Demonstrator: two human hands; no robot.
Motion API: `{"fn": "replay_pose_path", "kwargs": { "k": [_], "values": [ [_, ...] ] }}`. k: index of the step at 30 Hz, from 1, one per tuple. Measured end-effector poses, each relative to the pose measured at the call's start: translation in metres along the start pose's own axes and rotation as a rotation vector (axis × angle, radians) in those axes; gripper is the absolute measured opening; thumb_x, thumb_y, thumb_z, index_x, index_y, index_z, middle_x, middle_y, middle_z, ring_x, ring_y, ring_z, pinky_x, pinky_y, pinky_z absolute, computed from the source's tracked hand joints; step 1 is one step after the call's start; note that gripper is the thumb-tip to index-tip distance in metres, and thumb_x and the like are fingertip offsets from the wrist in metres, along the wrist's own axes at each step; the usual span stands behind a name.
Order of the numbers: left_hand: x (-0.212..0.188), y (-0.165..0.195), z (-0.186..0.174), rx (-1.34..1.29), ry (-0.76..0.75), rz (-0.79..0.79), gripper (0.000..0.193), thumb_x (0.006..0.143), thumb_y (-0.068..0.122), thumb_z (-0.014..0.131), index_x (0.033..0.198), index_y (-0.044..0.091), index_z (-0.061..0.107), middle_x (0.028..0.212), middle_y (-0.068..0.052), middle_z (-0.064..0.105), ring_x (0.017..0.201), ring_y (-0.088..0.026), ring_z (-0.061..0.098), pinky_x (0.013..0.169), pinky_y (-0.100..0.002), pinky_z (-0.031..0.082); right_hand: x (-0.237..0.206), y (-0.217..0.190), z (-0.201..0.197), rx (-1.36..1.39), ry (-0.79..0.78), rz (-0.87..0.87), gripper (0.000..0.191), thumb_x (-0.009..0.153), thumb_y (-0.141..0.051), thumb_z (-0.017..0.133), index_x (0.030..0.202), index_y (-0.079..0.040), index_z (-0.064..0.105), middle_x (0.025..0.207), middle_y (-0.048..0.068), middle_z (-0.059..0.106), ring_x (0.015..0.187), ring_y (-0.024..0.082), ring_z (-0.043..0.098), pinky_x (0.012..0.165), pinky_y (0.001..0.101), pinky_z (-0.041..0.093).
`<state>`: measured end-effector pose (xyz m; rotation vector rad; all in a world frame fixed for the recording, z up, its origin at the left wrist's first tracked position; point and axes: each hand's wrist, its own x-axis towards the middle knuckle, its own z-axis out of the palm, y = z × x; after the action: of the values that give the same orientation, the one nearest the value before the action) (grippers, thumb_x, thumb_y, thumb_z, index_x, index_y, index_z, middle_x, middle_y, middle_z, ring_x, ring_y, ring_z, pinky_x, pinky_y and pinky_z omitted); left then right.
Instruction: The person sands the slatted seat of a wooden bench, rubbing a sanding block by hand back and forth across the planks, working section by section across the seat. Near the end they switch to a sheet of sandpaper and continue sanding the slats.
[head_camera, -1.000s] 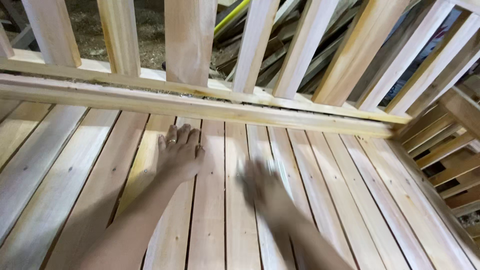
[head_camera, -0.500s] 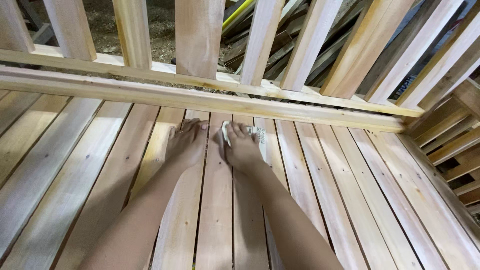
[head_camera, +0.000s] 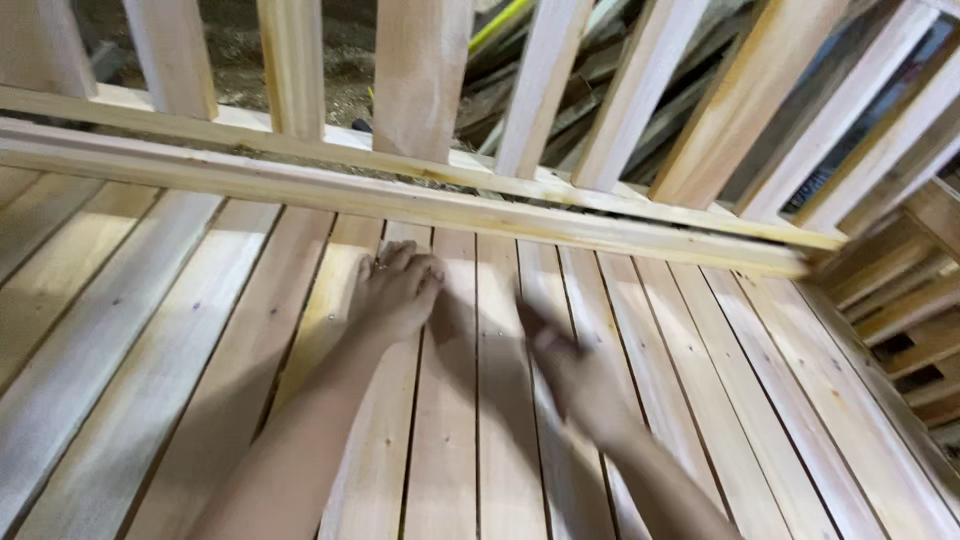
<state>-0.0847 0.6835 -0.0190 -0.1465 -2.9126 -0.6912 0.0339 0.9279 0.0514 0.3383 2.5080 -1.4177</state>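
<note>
Nearest to the camera, two bare forearms reach forward over a panel of pale slats (head_camera: 480, 420) that lie side by side with narrow gaps between them. The left hand (head_camera: 398, 292) lies flat, palm down, on the slats; its fingers (head_camera: 405, 262) are stretched out and close together, holding nothing, with the tips just before the rail. The right hand (head_camera: 570, 375) is blurred by motion. It is low over the slats, a little right of the left hand, and I cannot tell if its fingers are apart or closed, or if it holds something.

Beyond the hands a long rail (head_camera: 400, 200) crosses the panel from left to right. Behind it the pickets (head_camera: 420, 75) stand upright or leaning, and farther back there is a pile of loose boards (head_camera: 900, 290) at the right and a dirt floor (head_camera: 230, 40).

What could go wrong, in my judgement: the wood looks raw, so a hand sliding along the grain may take a splinter. A fingertip may also get caught in a gap between slats, or be pinched against the rail if the panel shifts under the pressing hand. The quick right hand could strike the rail edge.

I see no package, label or sign anywhere; only a yellow-green strip (head_camera: 500, 22) shows among the boards at the far top.
</note>
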Motion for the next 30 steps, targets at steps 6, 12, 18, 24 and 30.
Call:
{"fn": "replay_pose_path", "kwargs": {
  "k": [6,12,18,24,30],
  "values": [
    [-0.004,0.005,-0.005,0.036,0.009,-0.011,0.049,0.102,0.048,0.035,0.141,0.023,0.050,0.162,-0.004,0.034,0.153,-0.024,0.026,0.122,-0.060,0.014,0.033,-0.012,0.000,0.822,0.053,-0.220,0.046,0.095,-0.034,0.058,0.130,-0.004,0.056,0.120,0.011,0.069,0.107,0.023,0.068,0.090,0.0378,0.055],
    [0.000,0.005,-0.005,0.036,-0.033,-0.014,0.055,0.102,0.052,0.032,0.148,0.025,0.042,0.165,-0.006,0.024,0.153,-0.025,0.019,0.123,-0.057,0.007,0.035,-0.015,0.027,0.813,0.098,-0.111,0.046,0.096,-0.030,0.056,0.134,-0.005,0.054,0.121,0.013,0.069,0.107,0.024,0.069,0.093,0.0377,0.055],
    [0.000,0.003,-0.005,0.069,-0.063,-0.030,0.055,0.103,0.053,0.030,0.150,0.026,0.042,0.167,-0.006,0.024,0.156,-0.024,0.018,0.126,-0.055,0.007,0.023,-0.005,0.038,0.536,0.045,0.013,0.047,0.096,-0.025,0.053,0.138,-0.003,0.054,0.122,0.018,0.070,0.109,0.028,0.069,0.096,0.0402,0.054],
    [0.000,0.004,-0.005,0.061,-0.042,-0.017,0.057,0.103,0.052,0.031,0.150,0.023,0.042,0.166,-0.006,0.025,0.155,-0.024,0.018,0.124,-0.057,0.007,0.025,-0.011,0.040,0.574,0.191,-0.283,0.049,0.101,-0.030,0.053,0.141,-0.002,0.049,0.131,0.016,0.065,0.121,0.025,0.063,0.107,0.0373,0.046],
    [0.002,-0.001,-0.002,0.005,-0.026,-0.033,0.053,0.103,0.045,0.033,0.149,0.019,0.044,0.164,-0.003,0.030,0.152,-0.022,0.024,0.123,-0.055,0.011,0.015,-0.023,0.013,-0.272,0.151,-0.851,0.060,0.106,-0.015,0.041,0.163,0.000,0.028,0.152,0.025,0.050,0.140,0.037,0.050,0.118,0.0403,0.039]
  ]
}}
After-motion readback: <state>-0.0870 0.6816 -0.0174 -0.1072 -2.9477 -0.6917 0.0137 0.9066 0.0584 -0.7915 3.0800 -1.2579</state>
